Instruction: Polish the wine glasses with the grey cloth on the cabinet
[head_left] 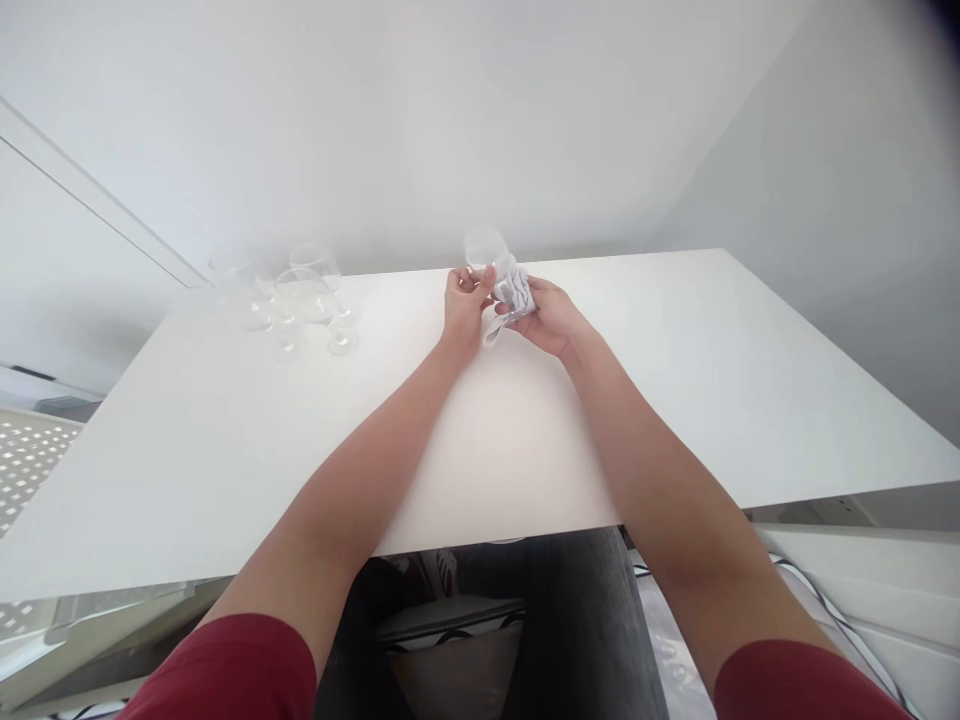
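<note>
Near the table's back edge, both hands are closed around a clear stemmed glass [484, 243], which tilts with its bowl toward the wall. My left hand [466, 302] pinches it from the left, fingers bent; the exact spot it grips is hard to make out. A crumpled pale grey cloth [516, 287] lies against the glass, with my right hand [551, 316] wrapped round it from the right. One end of the cloth hangs in a loop below the fingers. Part of the glass is hidden by the cloth and the fingers.
Three clear stemmed glasses, one of them a wine glass [343, 340], stand upright close together at the back left of the white table [637, 400]. A white wall [420, 130] rises behind. A perforated white surface [34, 455] shows beyond the left edge.
</note>
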